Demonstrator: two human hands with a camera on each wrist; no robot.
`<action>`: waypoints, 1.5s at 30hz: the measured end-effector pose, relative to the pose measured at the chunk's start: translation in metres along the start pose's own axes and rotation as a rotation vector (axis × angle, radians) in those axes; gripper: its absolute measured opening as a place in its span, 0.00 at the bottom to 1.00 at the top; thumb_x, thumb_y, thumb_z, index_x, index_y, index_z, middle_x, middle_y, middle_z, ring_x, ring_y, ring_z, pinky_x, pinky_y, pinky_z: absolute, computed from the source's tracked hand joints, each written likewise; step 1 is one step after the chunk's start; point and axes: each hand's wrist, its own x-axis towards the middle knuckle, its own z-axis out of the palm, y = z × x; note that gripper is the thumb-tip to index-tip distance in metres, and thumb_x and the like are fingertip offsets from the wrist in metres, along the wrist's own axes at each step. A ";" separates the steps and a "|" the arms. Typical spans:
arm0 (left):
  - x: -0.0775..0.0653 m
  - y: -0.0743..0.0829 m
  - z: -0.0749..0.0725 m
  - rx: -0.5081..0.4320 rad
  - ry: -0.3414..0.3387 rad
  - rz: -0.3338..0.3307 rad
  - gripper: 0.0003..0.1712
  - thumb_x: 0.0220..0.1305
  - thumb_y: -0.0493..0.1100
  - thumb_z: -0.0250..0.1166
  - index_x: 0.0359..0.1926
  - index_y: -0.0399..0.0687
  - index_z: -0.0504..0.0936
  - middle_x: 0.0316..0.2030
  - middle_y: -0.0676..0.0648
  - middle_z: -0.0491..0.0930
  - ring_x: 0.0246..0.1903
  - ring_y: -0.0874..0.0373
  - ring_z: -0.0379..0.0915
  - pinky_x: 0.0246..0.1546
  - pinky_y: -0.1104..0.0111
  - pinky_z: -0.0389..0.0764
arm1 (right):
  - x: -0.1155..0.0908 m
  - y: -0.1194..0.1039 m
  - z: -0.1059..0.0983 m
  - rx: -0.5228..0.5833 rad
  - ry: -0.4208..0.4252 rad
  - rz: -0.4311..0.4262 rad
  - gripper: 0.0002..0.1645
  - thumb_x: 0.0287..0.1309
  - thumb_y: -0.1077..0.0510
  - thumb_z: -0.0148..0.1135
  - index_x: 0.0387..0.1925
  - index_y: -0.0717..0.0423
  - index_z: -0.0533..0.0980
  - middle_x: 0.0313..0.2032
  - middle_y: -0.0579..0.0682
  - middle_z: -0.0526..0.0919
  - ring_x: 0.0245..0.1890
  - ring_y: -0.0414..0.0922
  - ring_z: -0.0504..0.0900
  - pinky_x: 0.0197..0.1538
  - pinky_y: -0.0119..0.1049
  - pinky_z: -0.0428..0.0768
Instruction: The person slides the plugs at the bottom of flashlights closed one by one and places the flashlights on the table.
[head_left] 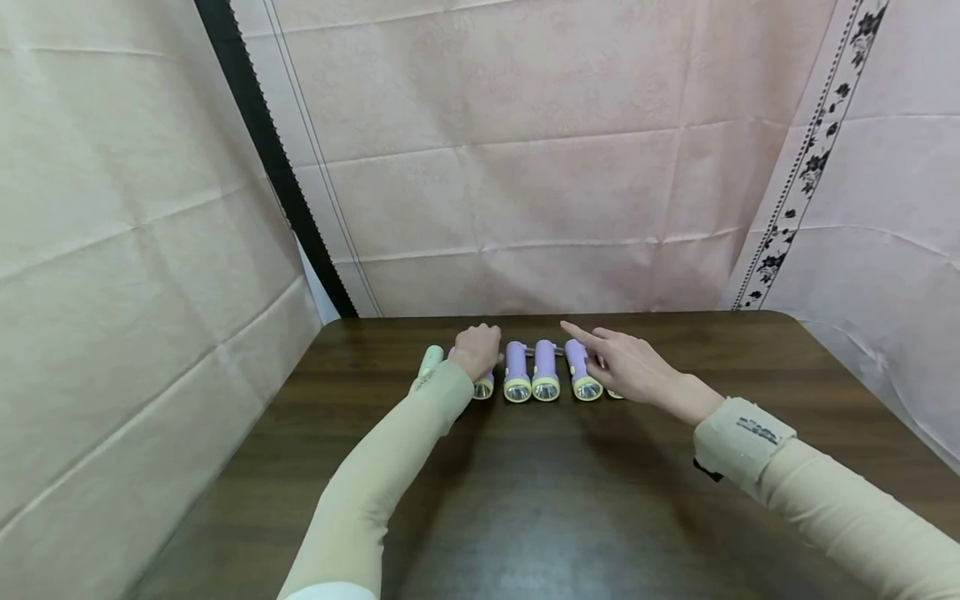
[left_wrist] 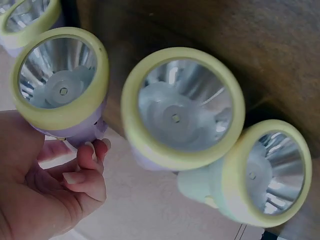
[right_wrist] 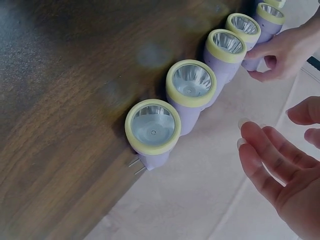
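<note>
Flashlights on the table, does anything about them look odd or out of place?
One thing: the green flashlight at the row's left end in the head view. It breaks the color pattern, since the other flashlights in sight have purple bodies. I see no spill or obvious damage.

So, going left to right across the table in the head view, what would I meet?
Leaving out what the hands largely cover: mint-green flashlight → left hand → purple flashlight → second purple flashlight → third purple flashlight → right hand.
</note>
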 end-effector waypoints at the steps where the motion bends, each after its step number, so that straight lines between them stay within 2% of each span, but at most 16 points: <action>1: 0.000 0.000 0.002 0.007 -0.007 0.000 0.19 0.64 0.51 0.64 0.50 0.44 0.78 0.46 0.42 0.83 0.46 0.46 0.81 0.39 0.55 0.83 | 0.000 0.000 0.000 0.000 -0.002 0.001 0.37 0.55 0.65 0.57 0.68 0.47 0.66 0.24 0.41 0.69 0.20 0.35 0.63 0.23 0.29 0.62; 6: 0.001 -0.001 0.007 0.033 -0.041 -0.015 0.19 0.63 0.52 0.65 0.50 0.46 0.81 0.46 0.44 0.84 0.45 0.47 0.82 0.37 0.56 0.83 | -0.001 0.000 0.000 -0.002 -0.019 0.006 0.37 0.55 0.64 0.56 0.69 0.48 0.65 0.25 0.41 0.70 0.21 0.35 0.64 0.24 0.29 0.63; 13: 0.004 -0.002 0.009 0.068 -0.042 -0.023 0.18 0.62 0.52 0.66 0.49 0.48 0.82 0.46 0.45 0.84 0.43 0.48 0.82 0.36 0.57 0.83 | -0.001 0.000 -0.001 -0.006 -0.032 0.017 0.37 0.56 0.64 0.56 0.69 0.48 0.65 0.26 0.41 0.72 0.22 0.35 0.65 0.25 0.29 0.64; 22: 0.001 0.000 0.012 0.091 -0.024 -0.025 0.16 0.62 0.52 0.66 0.46 0.49 0.84 0.44 0.46 0.85 0.42 0.49 0.83 0.34 0.56 0.83 | -0.001 0.001 -0.002 -0.006 -0.041 0.020 0.35 0.56 0.63 0.55 0.68 0.48 0.66 0.26 0.42 0.72 0.23 0.36 0.65 0.26 0.30 0.65; 29: 0.003 0.004 0.013 0.127 -0.025 -0.045 0.18 0.68 0.54 0.58 0.49 0.49 0.82 0.43 0.46 0.85 0.40 0.51 0.83 0.34 0.56 0.82 | -0.002 0.001 -0.004 0.006 -0.050 0.040 0.34 0.56 0.64 0.57 0.67 0.50 0.68 0.26 0.43 0.73 0.23 0.37 0.67 0.26 0.30 0.65; 32: 0.005 0.009 0.011 0.135 -0.005 -0.049 0.18 0.71 0.51 0.53 0.52 0.48 0.80 0.45 0.43 0.83 0.41 0.49 0.81 0.36 0.55 0.82 | -0.003 0.002 -0.003 0.013 -0.050 0.040 0.34 0.55 0.65 0.58 0.66 0.51 0.69 0.26 0.43 0.73 0.23 0.37 0.66 0.26 0.30 0.64; 34: 0.007 0.014 0.009 0.083 0.021 -0.043 0.17 0.71 0.47 0.52 0.53 0.45 0.79 0.47 0.40 0.82 0.43 0.47 0.80 0.38 0.55 0.82 | -0.003 0.002 -0.003 0.014 -0.045 0.036 0.33 0.55 0.65 0.58 0.65 0.52 0.70 0.26 0.43 0.74 0.23 0.36 0.67 0.25 0.30 0.64; 36: 0.008 0.020 0.005 -0.021 0.032 -0.034 0.14 0.69 0.42 0.51 0.50 0.43 0.79 0.46 0.39 0.81 0.43 0.46 0.80 0.39 0.56 0.82 | -0.003 0.003 -0.003 0.014 -0.043 0.037 0.33 0.55 0.65 0.58 0.64 0.52 0.70 0.27 0.44 0.75 0.23 0.36 0.67 0.25 0.30 0.65; 40: 0.008 0.030 -0.001 -0.255 -0.025 -0.040 0.09 0.66 0.40 0.53 0.39 0.42 0.78 0.38 0.42 0.81 0.34 0.50 0.79 0.33 0.60 0.79 | -0.003 0.004 -0.003 0.012 -0.050 0.057 0.33 0.55 0.64 0.58 0.64 0.51 0.70 0.28 0.44 0.76 0.23 0.36 0.67 0.26 0.31 0.66; 42: 0.006 0.034 0.000 -0.309 -0.067 -0.066 0.10 0.66 0.42 0.54 0.42 0.40 0.77 0.39 0.41 0.81 0.34 0.51 0.78 0.33 0.61 0.78 | -0.004 0.004 -0.004 0.013 -0.057 0.067 0.33 0.55 0.64 0.58 0.65 0.51 0.70 0.28 0.44 0.76 0.23 0.36 0.67 0.26 0.31 0.66; 45: 0.007 0.042 0.004 -0.340 -0.103 -0.117 0.19 0.65 0.45 0.56 0.51 0.38 0.73 0.44 0.40 0.81 0.40 0.49 0.79 0.39 0.60 0.79 | -0.007 0.007 -0.006 0.008 -0.070 0.081 0.33 0.55 0.64 0.57 0.65 0.50 0.70 0.29 0.44 0.77 0.24 0.36 0.68 0.27 0.31 0.66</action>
